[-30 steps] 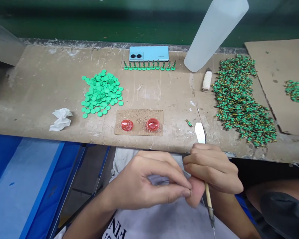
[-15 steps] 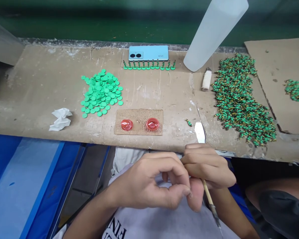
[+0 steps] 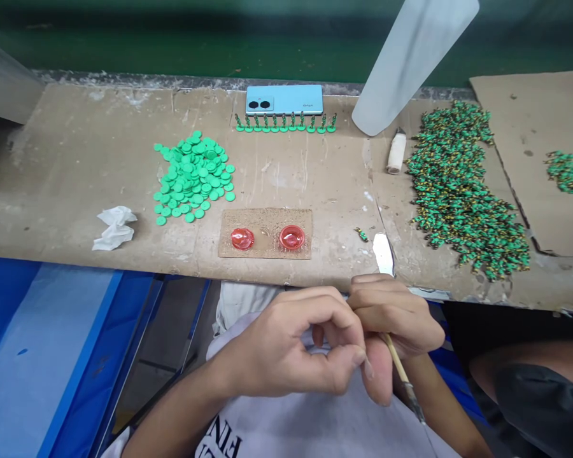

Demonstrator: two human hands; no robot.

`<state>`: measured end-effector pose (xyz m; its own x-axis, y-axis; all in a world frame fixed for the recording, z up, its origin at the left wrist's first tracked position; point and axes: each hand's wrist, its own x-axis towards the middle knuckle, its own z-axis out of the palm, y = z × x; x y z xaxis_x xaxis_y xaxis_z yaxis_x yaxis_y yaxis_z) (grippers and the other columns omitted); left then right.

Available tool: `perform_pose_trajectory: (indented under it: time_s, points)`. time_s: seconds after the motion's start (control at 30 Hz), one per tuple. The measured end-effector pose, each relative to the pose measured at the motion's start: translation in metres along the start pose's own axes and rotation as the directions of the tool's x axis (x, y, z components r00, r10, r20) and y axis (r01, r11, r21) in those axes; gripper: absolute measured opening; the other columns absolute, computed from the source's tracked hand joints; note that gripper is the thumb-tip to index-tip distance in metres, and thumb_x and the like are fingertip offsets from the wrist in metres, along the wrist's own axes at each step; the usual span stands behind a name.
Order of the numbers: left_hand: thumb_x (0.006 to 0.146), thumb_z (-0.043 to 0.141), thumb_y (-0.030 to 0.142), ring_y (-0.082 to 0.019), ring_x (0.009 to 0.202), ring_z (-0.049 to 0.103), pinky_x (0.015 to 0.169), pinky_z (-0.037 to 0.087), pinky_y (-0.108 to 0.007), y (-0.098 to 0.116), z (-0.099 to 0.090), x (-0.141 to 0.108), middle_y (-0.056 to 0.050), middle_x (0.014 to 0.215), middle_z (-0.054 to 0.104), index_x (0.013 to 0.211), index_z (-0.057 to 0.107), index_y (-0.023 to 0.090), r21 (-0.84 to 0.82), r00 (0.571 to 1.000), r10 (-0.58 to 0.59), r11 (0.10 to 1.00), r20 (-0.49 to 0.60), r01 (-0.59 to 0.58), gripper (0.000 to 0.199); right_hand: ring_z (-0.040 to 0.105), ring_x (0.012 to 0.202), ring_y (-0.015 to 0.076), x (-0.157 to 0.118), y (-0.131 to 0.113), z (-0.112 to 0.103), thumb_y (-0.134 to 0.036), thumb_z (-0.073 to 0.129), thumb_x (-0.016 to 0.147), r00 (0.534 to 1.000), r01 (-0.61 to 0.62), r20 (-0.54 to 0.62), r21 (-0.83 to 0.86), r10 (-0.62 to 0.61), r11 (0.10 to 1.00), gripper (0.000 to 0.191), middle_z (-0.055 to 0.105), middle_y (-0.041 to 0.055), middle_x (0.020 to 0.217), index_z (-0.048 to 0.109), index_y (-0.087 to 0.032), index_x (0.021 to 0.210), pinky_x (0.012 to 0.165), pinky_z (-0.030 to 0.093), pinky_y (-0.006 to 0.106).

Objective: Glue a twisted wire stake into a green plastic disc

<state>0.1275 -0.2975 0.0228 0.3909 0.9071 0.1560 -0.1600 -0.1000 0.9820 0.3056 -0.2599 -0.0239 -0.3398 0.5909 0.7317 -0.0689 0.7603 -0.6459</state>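
Moved: brush (image 3: 399, 367), slanting further right
Right hand (image 3: 394, 312): clamped round it
Left hand (image 3: 296, 346): fingertips together, against right thumb
Worktop's (image 3: 325, 191) front edge: blade (image 3: 382, 253)

the phone (image 3: 291, 100) looks smooth, the discs (image 3: 193, 178) matt plastic, the cardboard pad (image 3: 267, 249) rough, the brush handle (image 3: 396, 359) wooden

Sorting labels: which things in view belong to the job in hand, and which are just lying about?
Likely the job's: thin tool in right hand, green discs, heaped figures, standing figures, red dishes.

Likely lying about: phone, crumpled tissue.
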Motion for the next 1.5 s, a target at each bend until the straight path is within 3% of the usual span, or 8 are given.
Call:
perform_pose_trajectory:
  time_s: [0.27, 0.5, 0.77, 0.87, 0.97, 1.13, 1.3, 1.5]
  points:
    - [0.082, 0.075, 0.004, -0.008, 0.066, 0.057, 0.062, 0.045, -0.018, -0.001, 0.004, 0.001, 0.004, 0.075, 0.064, 0.082, 0.065, 0.018, -0.033, 0.999, -0.005, 0.999, -0.048, 0.003, 0.017, 0.046, 0.045, 0.0096, -0.004, 0.004, 0.005, -0.065, 0.058, 0.104, 0.997, 0.007, -0.074, 0.043, -0.004, 0.999, 0.05, 0.054, -0.0044, 0.063, 0.062, -0.019, 0.085, 0.048, 0.032, 0.031]
    - [0.084, 0.078, 0.008, -0.009, 0.07, 0.058, 0.065, 0.048, -0.018, -0.006, 0.009, 0.0, 0.002, 0.079, 0.064, 0.085, 0.065, 0.018, -0.04, 0.99, 0.108, 0.993, -0.095, -0.113, 0.016, 0.043, 0.043, 0.0082, -0.001, 0.005, 0.01, -0.063, 0.064, 0.102, 0.99, -0.008, -0.141, 0.105, 0.023, 0.994, 0.051, 0.055, -0.0048, 0.062, 0.063, -0.016, 0.082, 0.046, 0.028, 0.03]
    - [0.096, 0.078, 0.023, -0.011, 0.072, 0.064, 0.065, 0.054, -0.019, -0.01, 0.01, -0.001, -0.002, 0.082, 0.07, 0.089, 0.067, 0.017, -0.114, 0.989, 0.112, 0.986, -0.092, -0.122, 0.014, 0.043, 0.043, 0.008, 0.002, 0.006, 0.011, -0.06, 0.067, 0.101, 0.984, 0.024, -0.178, 0.123, -0.001, 0.992, 0.049, 0.055, -0.0045, 0.062, 0.064, -0.016, 0.08, 0.046, 0.028, 0.029]
    - [0.101, 0.075, 0.025, -0.013, 0.079, 0.068, 0.072, 0.058, -0.02, -0.011, 0.006, -0.001, -0.004, 0.085, 0.071, 0.094, 0.07, 0.016, -0.171, 0.993, 0.097, 0.98, -0.066, -0.107, 0.012, 0.045, 0.044, 0.0077, 0.006, 0.004, 0.01, -0.06, 0.066, 0.101, 0.989, 0.007, -0.146, 0.135, 0.013, 0.991, 0.049, 0.054, -0.0048, 0.062, 0.062, -0.016, 0.08, 0.046, 0.03, 0.028]
    - [0.096, 0.084, 0.025, -0.012, 0.081, 0.071, 0.076, 0.061, -0.021, -0.009, 0.002, 0.001, -0.005, 0.095, 0.074, 0.103, 0.075, 0.016, -0.183, 0.991, 0.118, 0.975, -0.056, -0.126, 0.014, 0.043, 0.042, 0.0071, 0.01, 0.004, 0.008, -0.057, 0.065, 0.104, 0.993, -0.019, -0.113, 0.154, 0.037, 0.988, 0.046, 0.052, -0.0068, 0.06, 0.059, -0.018, 0.079, 0.045, 0.03, 0.027]
    - [0.082, 0.094, 0.014, -0.014, 0.089, 0.077, 0.087, 0.065, -0.02, -0.006, -0.003, 0.006, -0.006, 0.102, 0.078, 0.104, 0.083, 0.015, -0.076, 0.985, 0.172, 0.982, -0.01, -0.172, 0.024, 0.043, 0.045, 0.0077, 0.007, 0.006, 0.007, -0.044, 0.061, 0.11, 0.995, -0.024, -0.096, 0.156, 0.039, 0.988, 0.041, 0.051, -0.0064, 0.061, 0.056, -0.02, 0.077, 0.047, 0.033, 0.027]
    - [0.088, 0.088, 0.012, -0.013, 0.086, 0.078, 0.083, 0.065, -0.018, -0.006, -0.005, 0.006, -0.008, 0.097, 0.079, 0.09, 0.083, 0.011, -0.073, 0.984, 0.176, 0.982, -0.008, -0.176, 0.005, 0.042, 0.044, 0.0073, 0.0, 0.008, 0.007, -0.051, 0.06, 0.109, 0.997, -0.047, -0.057, 0.164, 0.057, 0.985, 0.043, 0.048, -0.0072, 0.06, 0.057, -0.02, 0.079, 0.048, 0.034, 0.027]
    - [0.096, 0.083, 0.022, -0.014, 0.087, 0.078, 0.085, 0.065, -0.021, -0.008, 0.001, 0.007, -0.006, 0.093, 0.079, 0.087, 0.079, 0.014, 0.035, 0.976, 0.205, 0.979, -0.08, -0.203, 0.012, 0.044, 0.042, 0.0073, 0.003, 0.01, 0.01, -0.057, 0.065, 0.104, 0.991, -0.03, -0.121, 0.16, 0.049, 0.987, 0.044, 0.049, -0.0085, 0.058, 0.058, -0.02, 0.08, 0.045, 0.036, 0.025]
